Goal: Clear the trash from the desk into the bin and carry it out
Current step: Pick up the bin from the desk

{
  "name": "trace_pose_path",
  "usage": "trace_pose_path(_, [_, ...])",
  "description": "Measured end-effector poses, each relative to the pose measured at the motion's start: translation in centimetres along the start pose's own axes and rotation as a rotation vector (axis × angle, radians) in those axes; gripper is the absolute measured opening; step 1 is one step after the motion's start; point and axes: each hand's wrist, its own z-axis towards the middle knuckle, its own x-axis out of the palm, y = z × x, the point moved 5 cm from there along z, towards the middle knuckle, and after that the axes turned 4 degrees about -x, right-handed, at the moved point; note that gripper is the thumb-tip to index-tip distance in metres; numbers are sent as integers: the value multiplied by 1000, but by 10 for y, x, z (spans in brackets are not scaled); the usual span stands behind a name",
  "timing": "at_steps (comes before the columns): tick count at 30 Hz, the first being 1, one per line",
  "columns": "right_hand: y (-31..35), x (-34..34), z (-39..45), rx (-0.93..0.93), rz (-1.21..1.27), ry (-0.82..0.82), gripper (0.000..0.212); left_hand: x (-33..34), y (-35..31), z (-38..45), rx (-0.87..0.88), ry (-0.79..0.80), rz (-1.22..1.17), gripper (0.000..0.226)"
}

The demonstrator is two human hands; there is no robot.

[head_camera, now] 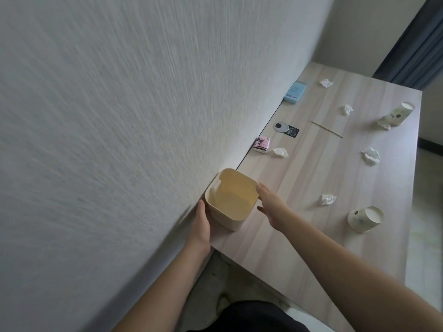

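A small cream bin (pixel 231 200) stands empty on the near left corner of the light wood desk (pixel 299 212), tight against the wall. My left hand (pixel 201 224) presses its near left side. My right hand (pixel 269 202) lies against its right rim, fingers spread. Crumpled white tissues lie scattered on the desk: one (pixel 328 199) right of my right hand, one (pixel 370 155) further right, one (pixel 280 152) by the wall, others (pixel 346 110) further back. A paper cup (pixel 365 218) lies on its side near the front right. A second cup (pixel 399 114) lies tipped at the far right. A wooden stick (pixel 326 128) rests mid-desk.
Along the wall sit a pink tissue pack (pixel 262 144), a round grey cable cover (pixel 281 127) with a black sticker, and a blue packet (pixel 295 92). The textured white wall (pixel 119 116) fills the left. A dark curtain (pixel 417 44) hangs at the far right.
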Motion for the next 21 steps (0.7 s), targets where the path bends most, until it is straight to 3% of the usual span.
trace_pose_path(9, [-2, -14, -20, -142, -51, -62, 39, 11, -8, -21, -3, 137, 110, 50])
trace_pose_path(21, [-30, -67, -74, -123, -193, -266, 32, 55, 12, -32, -130, 371, 293, 27])
